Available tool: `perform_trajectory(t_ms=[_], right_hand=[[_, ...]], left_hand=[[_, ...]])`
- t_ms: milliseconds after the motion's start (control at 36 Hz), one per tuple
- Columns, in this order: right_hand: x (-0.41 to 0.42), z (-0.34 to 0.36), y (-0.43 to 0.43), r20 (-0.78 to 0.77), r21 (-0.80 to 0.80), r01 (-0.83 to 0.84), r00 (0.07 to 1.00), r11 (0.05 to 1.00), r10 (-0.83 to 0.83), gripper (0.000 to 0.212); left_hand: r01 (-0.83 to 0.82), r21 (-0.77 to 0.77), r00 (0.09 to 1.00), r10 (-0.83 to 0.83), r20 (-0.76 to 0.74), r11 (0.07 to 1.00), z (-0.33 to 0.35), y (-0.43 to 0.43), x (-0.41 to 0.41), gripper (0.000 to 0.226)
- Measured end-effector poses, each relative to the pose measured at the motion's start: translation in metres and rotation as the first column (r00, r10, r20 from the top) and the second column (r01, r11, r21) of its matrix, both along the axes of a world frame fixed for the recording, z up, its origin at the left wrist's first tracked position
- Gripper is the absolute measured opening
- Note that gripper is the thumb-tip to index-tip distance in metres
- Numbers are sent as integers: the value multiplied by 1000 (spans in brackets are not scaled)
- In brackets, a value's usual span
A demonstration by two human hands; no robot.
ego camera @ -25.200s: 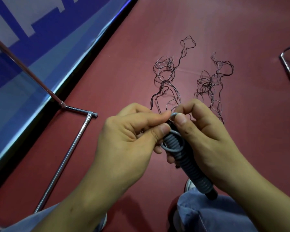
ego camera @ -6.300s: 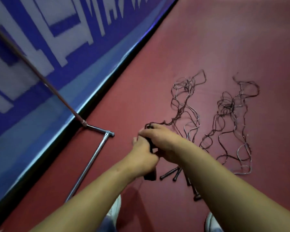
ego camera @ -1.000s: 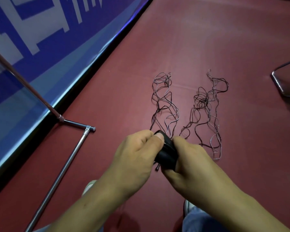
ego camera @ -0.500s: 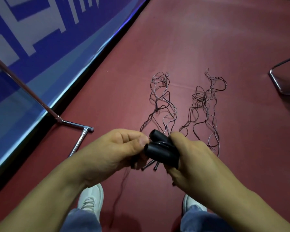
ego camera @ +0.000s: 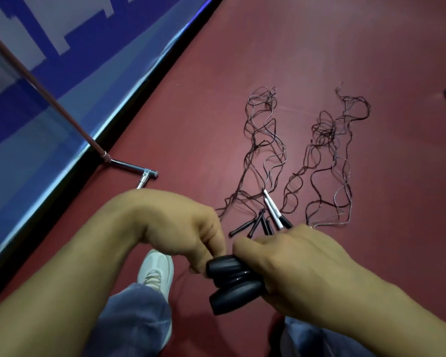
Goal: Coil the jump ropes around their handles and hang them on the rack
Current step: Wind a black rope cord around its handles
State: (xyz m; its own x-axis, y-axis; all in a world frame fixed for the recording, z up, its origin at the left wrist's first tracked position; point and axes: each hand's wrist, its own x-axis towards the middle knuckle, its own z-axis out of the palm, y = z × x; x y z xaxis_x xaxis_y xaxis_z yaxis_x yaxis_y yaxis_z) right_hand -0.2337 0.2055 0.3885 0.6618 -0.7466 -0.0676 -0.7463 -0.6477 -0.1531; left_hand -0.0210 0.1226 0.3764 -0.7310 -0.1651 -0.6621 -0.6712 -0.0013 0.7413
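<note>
Right grip (ego camera: 294, 269) wraps the black handles (ego camera: 232, 284), left grip (ego camera: 180, 228) pinches their end: light, stiff, prob. slick plastic, whereas jump ropes (ego camera: 264, 140) look thin & springy, so hold mid-handle.

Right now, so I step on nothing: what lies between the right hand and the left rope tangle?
Head view: loose thin handles on the floor, several black and one white, lie between the right hand and the left rope tangle.

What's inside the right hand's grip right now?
Stacked black handles stick out of the right hand; the left hand pinches the top one's end. Their other ends and any cord are covered by the right hand.
</note>
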Motion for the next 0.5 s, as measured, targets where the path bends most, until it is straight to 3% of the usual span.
perform_trajectory(t_ms=[56, 111, 167, 306, 417, 444, 500], right_hand=[[6, -9, 3, -53, 35, -19, 998, 999, 21, 22], [10, -21, 5, -97, 52, -21, 995, 998, 26, 37], [15, -27, 7, -157, 67, -31, 987, 997, 41, 49], [32, -22, 8, -242, 198, 46, 970, 979, 3, 29], [38, -25, 1, -285, 213, 201, 949, 956, -136, 51], [39, -27, 0, -286, 227, 262, 938, 938, -193, 43], [41, -31, -3, -276, 223, 388, 905, 894, -323, 12]], left_hand=[[123, -150, 983, -99, 157, 981, 1, 2, -6, 17], [161, -273, 964, -92, 249, 948, 2, 6, -12, 19], [112, -333, 964, -21, 266, 936, 0, 10, -18, 19], [127, -552, 950, 59, 307, 824, -3, 20, -37, 23], [112, -710, 935, 167, 312, 695, 2, 26, -49, 12], [113, -749, 928, 201, 314, 652, 5, 26, -50, 8], [106, -805, 911, 268, 314, 583, 8, 29, -52, 28]])
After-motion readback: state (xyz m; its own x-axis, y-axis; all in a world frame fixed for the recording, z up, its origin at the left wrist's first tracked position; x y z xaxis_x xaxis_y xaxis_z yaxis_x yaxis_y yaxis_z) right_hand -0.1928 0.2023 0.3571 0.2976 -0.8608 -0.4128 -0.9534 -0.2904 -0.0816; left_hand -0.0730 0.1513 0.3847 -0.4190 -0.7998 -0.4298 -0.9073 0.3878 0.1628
